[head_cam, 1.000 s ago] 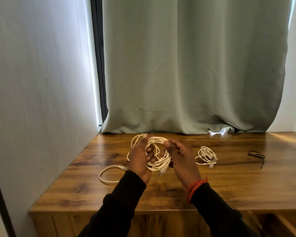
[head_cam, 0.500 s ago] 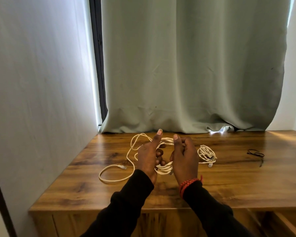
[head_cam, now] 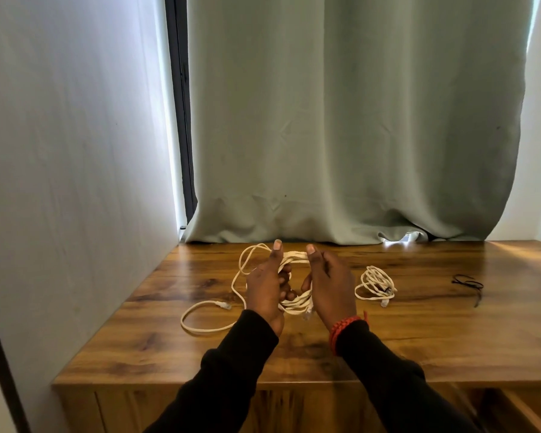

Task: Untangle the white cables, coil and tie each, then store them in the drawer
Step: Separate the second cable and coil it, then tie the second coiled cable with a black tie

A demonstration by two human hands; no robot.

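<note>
The coiling step is in hand: the left hand (head_cam: 264, 295) grips the half-wound white cable (head_cam: 294, 303) above the counter (head_cam: 419, 332), while the right hand (head_cam: 331, 285) cups the loops, apparently gripping them too. Next, wind in the loose tail (head_cam: 200, 320), then fetch the black tie (head_cam: 469, 284). A finished coil (head_cam: 376, 282) lies near the right hand; the wall (head_cam: 75, 182) crowds the left, with open counter rightward.

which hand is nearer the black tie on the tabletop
Right. The right hand is left of the black tie; the left hand is farther left.

Soft backlight, glare on tabletop (head_cam: 450, 323)
</note>
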